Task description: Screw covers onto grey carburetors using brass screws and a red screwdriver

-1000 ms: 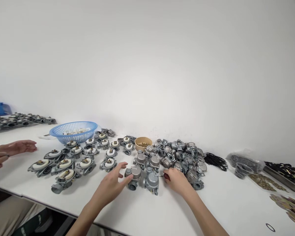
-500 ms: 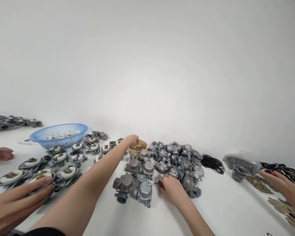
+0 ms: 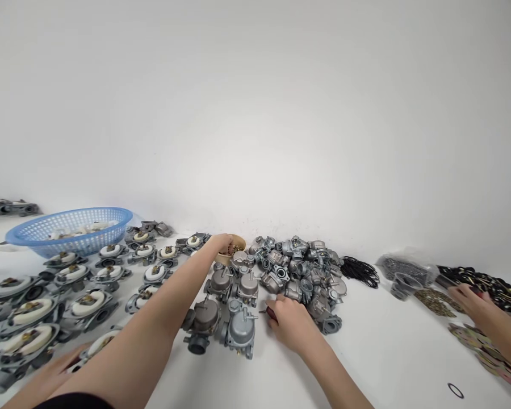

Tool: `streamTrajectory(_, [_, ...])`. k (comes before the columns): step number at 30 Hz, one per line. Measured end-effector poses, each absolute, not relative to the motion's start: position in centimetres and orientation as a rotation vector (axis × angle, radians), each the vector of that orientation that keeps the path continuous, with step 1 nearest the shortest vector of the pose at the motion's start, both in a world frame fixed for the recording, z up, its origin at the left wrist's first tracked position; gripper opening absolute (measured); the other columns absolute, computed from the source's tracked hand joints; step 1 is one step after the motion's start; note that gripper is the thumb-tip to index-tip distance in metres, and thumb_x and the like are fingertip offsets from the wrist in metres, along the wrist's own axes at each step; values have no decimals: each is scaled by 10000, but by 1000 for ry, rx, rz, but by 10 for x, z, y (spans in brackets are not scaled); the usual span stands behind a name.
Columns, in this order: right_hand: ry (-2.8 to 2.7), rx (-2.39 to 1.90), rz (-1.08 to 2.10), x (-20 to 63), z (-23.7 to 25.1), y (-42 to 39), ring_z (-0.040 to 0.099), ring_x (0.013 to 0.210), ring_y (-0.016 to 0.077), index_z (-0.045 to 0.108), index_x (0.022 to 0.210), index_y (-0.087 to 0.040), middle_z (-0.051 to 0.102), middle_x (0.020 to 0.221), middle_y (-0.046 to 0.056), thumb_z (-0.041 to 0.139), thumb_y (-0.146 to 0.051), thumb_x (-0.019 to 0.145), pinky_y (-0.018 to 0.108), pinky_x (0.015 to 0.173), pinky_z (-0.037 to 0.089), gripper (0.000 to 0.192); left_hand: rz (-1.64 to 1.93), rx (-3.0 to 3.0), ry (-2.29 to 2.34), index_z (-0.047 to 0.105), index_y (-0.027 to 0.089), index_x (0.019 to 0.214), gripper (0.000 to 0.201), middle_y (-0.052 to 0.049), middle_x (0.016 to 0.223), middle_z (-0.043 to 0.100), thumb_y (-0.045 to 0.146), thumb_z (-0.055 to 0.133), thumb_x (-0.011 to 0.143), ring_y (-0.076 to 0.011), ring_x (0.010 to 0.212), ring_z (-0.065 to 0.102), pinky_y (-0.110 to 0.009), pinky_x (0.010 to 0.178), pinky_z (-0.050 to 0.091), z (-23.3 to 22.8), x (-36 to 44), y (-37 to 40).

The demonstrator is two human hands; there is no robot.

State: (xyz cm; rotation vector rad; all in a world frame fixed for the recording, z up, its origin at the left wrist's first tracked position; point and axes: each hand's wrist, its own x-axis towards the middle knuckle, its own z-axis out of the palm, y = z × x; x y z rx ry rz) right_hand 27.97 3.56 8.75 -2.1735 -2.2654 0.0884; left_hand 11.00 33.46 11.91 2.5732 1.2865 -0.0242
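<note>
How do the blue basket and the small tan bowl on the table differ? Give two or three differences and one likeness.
The blue basket is wide, with perforated mesh walls; the tan bowl is much smaller and solid-walled. The basket holds pale pieces, while the bowl holds small brass-coloured parts. The left hand reaches into the bowl; no hand is at the basket. Both are round, open-topped containers standing upright on the white table near the wall.

Left hand (image 3: 222, 244) stretched far forward, fingers curled; right hand (image 3: 290, 324) rests low, closed.
</note>
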Motion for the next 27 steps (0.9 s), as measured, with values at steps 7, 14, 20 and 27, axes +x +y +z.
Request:
streamTrajectory(7, [-2277, -2158, 65, 281, 87, 36, 758, 967, 302, 739, 1099, -207, 736, 1115, 125, 611, -183, 909, 338, 770, 539, 231, -302, 2527, 1420, 681, 171, 1225, 272, -86, 1261, 689, 347, 663, 1019, -244, 1075, 694, -434, 924, 612, 124, 110, 337])
streamTrajectory(14, [-2277, -2138, 48, 283, 83, 36, 759, 958, 307, 738, 1085, -208, 737, 1104, 121, 613, -191, 901, 341, 759, 541, 223, -342, 2532, 1444, 682, 180, 1222, 258, -87, 1254, 692, 339, 664, 1019, -234, 1067, 698, -418, 914, 615, 127, 109, 338])
streamTrajectory(20, [-2270, -2130, 44, 283, 83, 36, 760, 953, 308, 742, 1069, -207, 737, 1090, 120, 616, -189, 897, 342, 763, 544, 215, -284, 2517, 1461, 668, 165, 1245, 291, -92, 1244, 693, 345, 670, 1016, -233, 1051, 704, -424, 898, 620, 130, 107, 335])
streamTrajectory(27, [-2251, -2090, 67, 283, 80, 36, 760, 940, 336, 755, 1057, -194, 739, 1063, 141, 635, -166, 878, 369, 759, 546, 217, -55, 2549, 1467, 665, 154, 1248, 310, -102, 1247, 689, 333, 698, 998, -245, 1077, 700, -431, 912, 614, 151, 103, 320])
